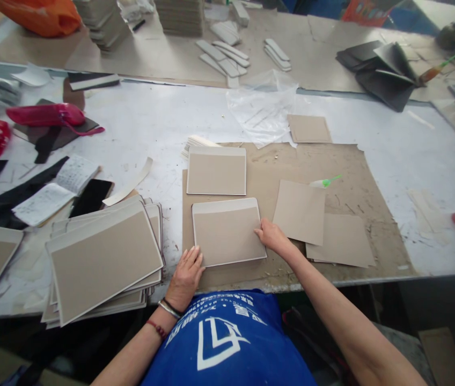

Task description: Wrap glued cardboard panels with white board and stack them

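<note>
A beige rectangular panel [227, 236] with a pale border lies on the brown cardboard sheet [227, 279] in front of me. My left hand [187, 271] rests at its lower left corner, fingers stretched out and touching the edge. At the right edge, my right hand [272, 236] has its fingers curled and closed on the panel's side. A similar bordered panel [217, 174] lies just beyond it. Two plain beige boards, an upper one [300, 212] and a lower one [342, 241], overlap to the right of my right hand.
A stack of bordered panels [104, 262] stands at left, near a black phone [92, 197] and an open notebook [56, 187]. A green-tipped applicator [326, 183] lies at right. Farther back are a clear plastic bag [265, 107], a small board [309, 129] and dark folded pieces [386, 72].
</note>
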A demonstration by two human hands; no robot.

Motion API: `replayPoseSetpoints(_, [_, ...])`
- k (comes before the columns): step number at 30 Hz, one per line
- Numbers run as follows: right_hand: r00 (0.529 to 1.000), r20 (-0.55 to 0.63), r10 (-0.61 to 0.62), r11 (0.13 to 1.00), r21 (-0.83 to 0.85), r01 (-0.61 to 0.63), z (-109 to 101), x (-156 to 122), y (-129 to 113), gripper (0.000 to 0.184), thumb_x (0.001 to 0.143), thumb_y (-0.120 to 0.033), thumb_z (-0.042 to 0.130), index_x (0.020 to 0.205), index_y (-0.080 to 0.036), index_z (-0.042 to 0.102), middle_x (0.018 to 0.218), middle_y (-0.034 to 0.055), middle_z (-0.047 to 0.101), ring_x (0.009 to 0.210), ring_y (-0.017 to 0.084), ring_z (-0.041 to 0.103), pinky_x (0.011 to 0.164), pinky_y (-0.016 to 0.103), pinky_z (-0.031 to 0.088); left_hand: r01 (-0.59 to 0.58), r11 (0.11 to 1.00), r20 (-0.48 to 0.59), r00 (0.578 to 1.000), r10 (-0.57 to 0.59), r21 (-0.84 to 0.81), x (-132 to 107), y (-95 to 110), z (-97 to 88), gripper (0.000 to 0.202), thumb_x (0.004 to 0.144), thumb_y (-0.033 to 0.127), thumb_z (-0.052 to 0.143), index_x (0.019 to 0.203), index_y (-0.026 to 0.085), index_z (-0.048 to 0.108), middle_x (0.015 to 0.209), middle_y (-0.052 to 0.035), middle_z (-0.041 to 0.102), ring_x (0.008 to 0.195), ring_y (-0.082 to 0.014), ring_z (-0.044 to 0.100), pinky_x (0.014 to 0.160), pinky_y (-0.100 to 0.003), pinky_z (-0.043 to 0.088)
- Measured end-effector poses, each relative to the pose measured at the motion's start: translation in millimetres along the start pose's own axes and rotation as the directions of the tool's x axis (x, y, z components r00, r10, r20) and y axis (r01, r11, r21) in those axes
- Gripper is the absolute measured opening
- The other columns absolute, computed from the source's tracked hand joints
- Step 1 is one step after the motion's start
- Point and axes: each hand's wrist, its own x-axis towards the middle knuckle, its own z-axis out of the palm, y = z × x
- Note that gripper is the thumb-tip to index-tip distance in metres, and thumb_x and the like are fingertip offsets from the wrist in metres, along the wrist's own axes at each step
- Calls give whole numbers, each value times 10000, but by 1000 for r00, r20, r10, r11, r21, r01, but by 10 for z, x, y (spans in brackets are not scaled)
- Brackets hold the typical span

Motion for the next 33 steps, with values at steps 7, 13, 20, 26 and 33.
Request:
replayPoseSetpoints(7, [1000,6,24,996,-86,-24,-47,-62,-65,222,862,-291,419,1005,-123,443,956,138,616,888,221,584,663,265,369,25,999,23,999,-24,-30,-6,-2,7,274,809,115,467,1076,95,526,1200,-164,535,1174,-229,444,971,-430,419])
replayPoseSetpoints(13, [996,-90,-8,947,-319,-21,-154,-149,-212,168,840,-269,455,922,-138,518,885,124,622,827,246,588,648,312,400,53,998,13,999,-52,-23,8,20,-13,262,806,113,464,1052,95,552,1185,-157,549,1156,-232,463,959,-418,432])
replayPoseSetpoints(20, [787,-400,-470,868,-372,329,95,-145,-520,419,844,-368,432,1183,-125,468,1212,172,481,1143,267,392,923,391,319,85,996,24,996,-84,-20,25,38,-40,265,809,119,457,1055,86,551,1189,-156,547,1150,-224,469,965,-410,431])
replayPoseSetpoints(26, [761,-333,-557,826,-311,469,367,-105,-661,595,810,-478,439,1339,-239,309,1416,110,245,1310,283,126,1032,479,123,73,995,9,997,-73,-63,-5,26,-3,291,824,119,428,1097,109,528,1209,-148,534,1180,-222,439,967,-420,428])
replayPoseSetpoints(33, [794,-252,-553,827,-286,484,459,-104,-696,586,789,-431,475,1330,-261,325,1439,99,196,1321,301,78,1028,515,120,110,993,24,994,-109,-49,30,52,-97,294,813,97,421,1086,115,530,1199,-129,546,1176,-215,443,946,-401,447])
